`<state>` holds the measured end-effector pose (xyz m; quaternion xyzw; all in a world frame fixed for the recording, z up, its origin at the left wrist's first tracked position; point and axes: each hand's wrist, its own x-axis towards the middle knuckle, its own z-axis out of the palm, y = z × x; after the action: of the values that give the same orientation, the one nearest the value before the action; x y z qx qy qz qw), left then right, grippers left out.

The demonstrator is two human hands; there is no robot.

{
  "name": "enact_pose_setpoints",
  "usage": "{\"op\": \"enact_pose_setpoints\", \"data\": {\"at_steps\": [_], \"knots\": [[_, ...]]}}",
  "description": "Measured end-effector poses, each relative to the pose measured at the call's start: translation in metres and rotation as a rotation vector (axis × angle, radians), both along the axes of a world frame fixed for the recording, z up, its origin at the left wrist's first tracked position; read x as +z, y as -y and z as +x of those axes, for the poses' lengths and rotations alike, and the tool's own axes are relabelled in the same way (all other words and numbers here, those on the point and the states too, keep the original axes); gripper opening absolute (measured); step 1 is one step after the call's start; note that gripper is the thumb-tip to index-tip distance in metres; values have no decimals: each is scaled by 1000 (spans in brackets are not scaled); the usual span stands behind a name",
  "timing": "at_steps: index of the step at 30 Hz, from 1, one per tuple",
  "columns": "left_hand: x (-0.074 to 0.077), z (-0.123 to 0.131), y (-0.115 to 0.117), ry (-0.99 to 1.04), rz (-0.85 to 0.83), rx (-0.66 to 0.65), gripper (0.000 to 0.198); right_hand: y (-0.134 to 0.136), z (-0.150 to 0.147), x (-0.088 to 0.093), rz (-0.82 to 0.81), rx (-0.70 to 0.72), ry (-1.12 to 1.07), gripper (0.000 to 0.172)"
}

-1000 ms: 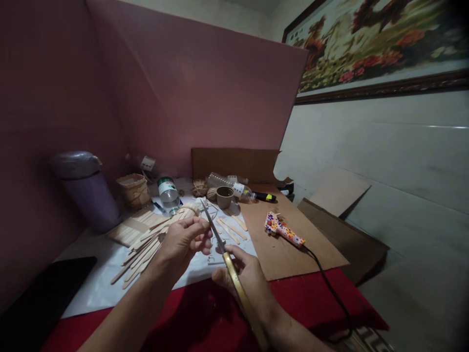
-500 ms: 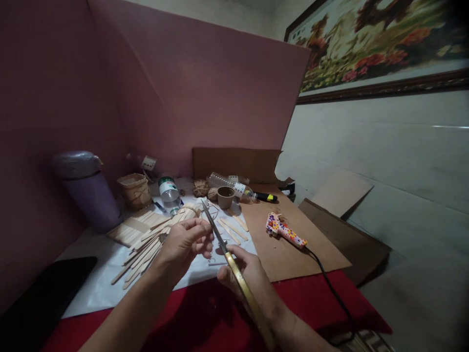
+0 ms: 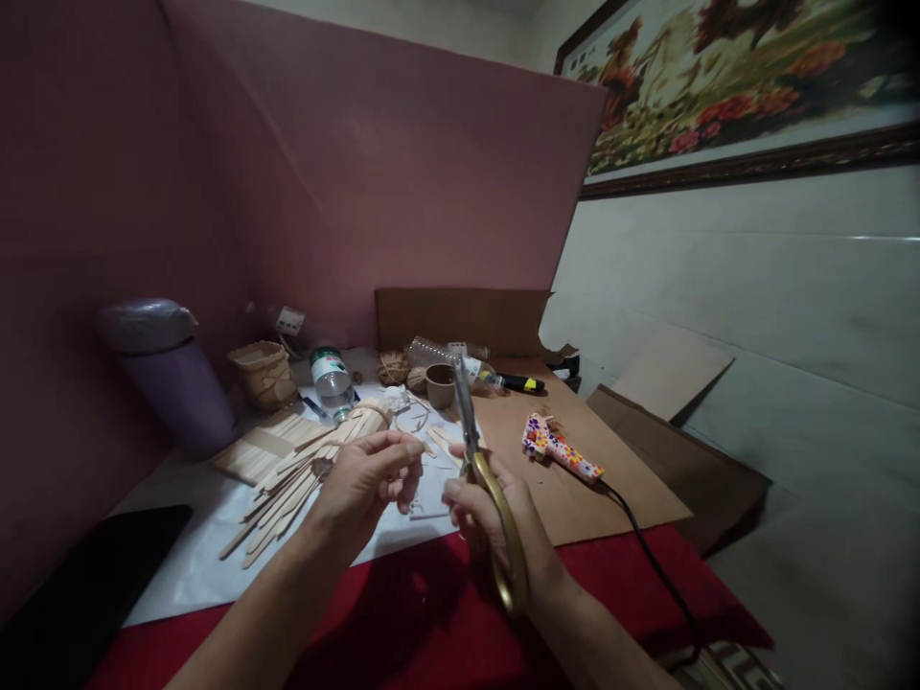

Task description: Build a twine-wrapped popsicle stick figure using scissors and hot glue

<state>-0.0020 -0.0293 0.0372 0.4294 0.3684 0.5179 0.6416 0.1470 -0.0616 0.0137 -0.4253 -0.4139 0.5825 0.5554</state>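
Observation:
In the head view, my right hand point(image 3: 536, 537) is closed around a pair of scissors point(image 3: 509, 546) with gold-coloured handles. Their blades point up and away, close together, in front of a small brown cup point(image 3: 439, 385). My left hand point(image 3: 370, 474) is closed in a pinch to the left of the blades. A tiny pale bit shows at its fingertips, too small to name. Beneath and beyond the left hand lie loose wooden craft sticks point(image 3: 277, 513), fanned out on white paper point(image 3: 172, 565). More sticks lie partly hidden behind the scissors.
A flowered glue gun point(image 3: 561, 450) with a black cord rests on cardboard point(image 3: 604, 508) at the right. Farther back are a clear plastic bottle point(image 3: 438, 355), a twine ball point(image 3: 393, 367), a jar point(image 3: 332, 383) and a stick-covered pot point(image 3: 264, 376). A purple tumbler point(image 3: 176, 383) stands left.
The scissors have swung right and more upright, away from the left fingers. My right hand has shifted slightly right. The left hand stays nearly in place, still pinching.

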Motion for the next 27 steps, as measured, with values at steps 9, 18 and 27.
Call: {"op": "enact_pose_setpoints", "data": {"at_steps": [9,18,27], "knots": [[-6,2,1,-67,-8,-71,23,-5,-3,20,129,11,-22,43],[-6,2,2,-59,50,-63,29,-6,1,17,106,6,-56,45],[-8,3,0,-101,24,-105,27,-9,6,15,82,-17,110,45]]}}
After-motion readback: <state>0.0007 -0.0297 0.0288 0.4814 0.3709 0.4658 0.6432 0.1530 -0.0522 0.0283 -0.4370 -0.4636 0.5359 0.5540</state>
